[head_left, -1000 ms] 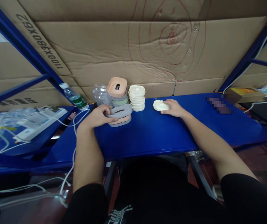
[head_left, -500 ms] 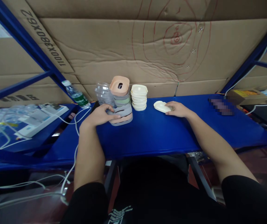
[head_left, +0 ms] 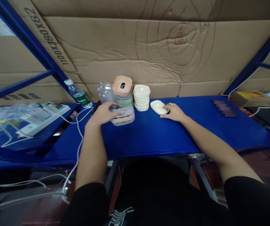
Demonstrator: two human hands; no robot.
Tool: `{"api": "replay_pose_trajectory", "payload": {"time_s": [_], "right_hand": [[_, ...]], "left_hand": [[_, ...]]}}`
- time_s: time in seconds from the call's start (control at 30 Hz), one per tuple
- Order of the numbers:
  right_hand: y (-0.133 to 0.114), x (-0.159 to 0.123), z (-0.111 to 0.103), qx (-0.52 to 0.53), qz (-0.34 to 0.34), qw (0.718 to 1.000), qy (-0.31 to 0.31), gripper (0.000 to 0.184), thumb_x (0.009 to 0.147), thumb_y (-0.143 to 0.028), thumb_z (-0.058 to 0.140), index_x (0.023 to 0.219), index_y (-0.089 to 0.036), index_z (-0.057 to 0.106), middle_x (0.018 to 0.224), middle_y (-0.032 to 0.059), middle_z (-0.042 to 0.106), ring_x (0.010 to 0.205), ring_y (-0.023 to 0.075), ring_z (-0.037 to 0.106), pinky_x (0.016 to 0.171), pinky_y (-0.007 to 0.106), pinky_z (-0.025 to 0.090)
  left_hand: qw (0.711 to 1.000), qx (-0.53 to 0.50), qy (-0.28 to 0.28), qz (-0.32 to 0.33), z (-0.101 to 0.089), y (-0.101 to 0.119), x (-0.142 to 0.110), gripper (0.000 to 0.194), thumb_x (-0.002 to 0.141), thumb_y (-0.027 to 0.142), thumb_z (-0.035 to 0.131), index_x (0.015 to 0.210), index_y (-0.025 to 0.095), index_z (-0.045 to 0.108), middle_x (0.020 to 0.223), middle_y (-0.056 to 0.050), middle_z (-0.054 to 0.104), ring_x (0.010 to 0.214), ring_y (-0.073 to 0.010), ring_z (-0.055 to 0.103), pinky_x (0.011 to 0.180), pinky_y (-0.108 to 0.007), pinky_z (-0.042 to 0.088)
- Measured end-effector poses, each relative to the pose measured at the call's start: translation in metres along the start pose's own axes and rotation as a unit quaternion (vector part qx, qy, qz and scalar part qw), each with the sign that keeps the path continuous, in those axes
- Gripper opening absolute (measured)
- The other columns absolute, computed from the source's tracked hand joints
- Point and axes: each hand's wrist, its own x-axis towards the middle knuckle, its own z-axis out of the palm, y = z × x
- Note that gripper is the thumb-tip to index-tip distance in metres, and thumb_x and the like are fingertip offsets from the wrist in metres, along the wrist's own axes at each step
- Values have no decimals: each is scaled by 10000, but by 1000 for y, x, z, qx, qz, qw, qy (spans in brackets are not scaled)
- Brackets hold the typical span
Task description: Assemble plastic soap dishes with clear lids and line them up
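Observation:
My left hand (head_left: 103,113) is closed on the left end of a shallow grey dish (head_left: 127,110), thumb along its near side. This dish tops a short stack with a peach dish (head_left: 124,119) and another grey one under it. Just behind stands a taller stack of dishes, topped by a peach dish with a slot (head_left: 121,86). To its right is a stack of cream dishes (head_left: 142,99). My right hand (head_left: 174,112) pinches the right end of a single cream dish (head_left: 157,106), which is low over or on the blue table (head_left: 149,138).
Clear plastic containers (head_left: 106,93) stand behind my left hand. A water bottle (head_left: 78,94) leans at the back left, near a white cable (head_left: 78,125). A blurred-out item (head_left: 224,107) lies on the right. Cardboard (head_left: 101,47) walls the back.
My right hand has moved left with the cream dish, bringing it closer to the cream stack. My left hand stays on the grey dish. The view has shifted slightly.

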Motion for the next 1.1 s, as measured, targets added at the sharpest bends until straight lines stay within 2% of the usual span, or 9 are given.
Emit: {"api": "replay_pose_trajectory", "payload": {"time_s": [0.13, 0.27, 0.53, 0.67, 0.77, 0.83, 0.93, 1.0, 1.1], "right_hand": [[-2, -1, -1, 48, -58, 997, -4, 655, 807, -542, 868, 1369, -219, 773, 1374, 157, 738, 1310, 385, 667, 1171, 583, 507], [2, -2, -4, 84, -96, 992, -14, 538, 840, -447, 807, 1340, -249, 784, 1355, 126, 759, 1293, 352, 692, 1174, 577, 510], [1, 0, 2, 61, -90, 994, 8, 340, 908, -404, 699, 1164, -231, 839, 1269, 140, 797, 1231, 353, 728, 1147, 585, 522], [-2, 3, 8, 43, -74, 996, -12, 473, 956, -480, 673, 1337, -224, 784, 1470, 149, 728, 1418, 373, 645, 1243, 609, 444], [-1, 4, 10, 52, -77, 995, -43, 726, 969, -534, 669, 1609, -203, 577, 1750, 150, 452, 1631, 368, 420, 1331, 586, 344], [0, 3, 10, 51, -65, 995, -50, 877, 960, -586, 683, 1705, -199, 430, 1815, 154, 305, 1678, 378, 321, 1349, 608, 299], [5, 2, 3, 28, -30, 998, -51, 970, 953, -676, 672, 1746, -229, 338, 1823, 153, 276, 1678, 423, 298, 1341, 690, 250], [13, 2, -5, 4, 13, 999, -42, 925, 985, -682, 615, 1744, -227, 345, 1808, 156, 320, 1676, 443, 293, 1341, 722, 213], [32, 0, -14, -42, 111, 992, -29, 915, 990, -701, 579, 1720, -179, 400, 1799, 182, 337, 1690, 480, 216, 1345, 757, 123]], "left_hand": [[1000, 7, -16, -7, 0, 1, -1, 691, 682, 724, 856, 1139, 218, 747, 1283, -138, 778, 1189, -368, 717, 1072, -508, 562], [1000, 3, 22, 7, 2, 1, 0, 656, 721, 711, 840, 1142, 217, 746, 1263, -136, 776, 1166, -355, 714, 1063, -495, 560], [963, -7, 232, 134, 8, 12, 6, 433, 860, 572, 763, 1124, 235, 701, 1279, -127, 711, 1275, -340, 646, 1159, -524, 487], [937, 18, 308, 165, 27, 38, 2, 333, 908, 497, 727, 1130, 253, 682, 1305, -119, 683, 1315, -352, 613, 1182, -585, 442], [940, 37, 235, 243, 59, 67, -9, 258, 927, 485, 713, 1071, 271, 709, 1258, -105, 711, 1241, -351, 655, 1141, -610, 463], [939, 41, 114, 322, 85, 86, -20, 212, 941, 466, 703, 1041, 282, 738, 1249, -100, 736, 1206, -341, 687, 1099, -597, 506], [912, 46, -53, 404, 120, 104, -31, 260, 981, 434, 680, 1142, 254, 777, 1458, -141, 689, 1371, -363, 638, 1145, -586, 505], [903, 51, -113, 411, 134, 105, -32, 369, 988, 464, 696, 1253, 220, 774, 1620, -180, 576, 1508, -400, 535, 1217, -603, 454], [922, 50, -171, 344, 141, 96, -26, 660, 965, 619, 717, 1474, 200, 682, 1754, -212, 404, 1633, -439, 368, 1301, -632, 352]]}}
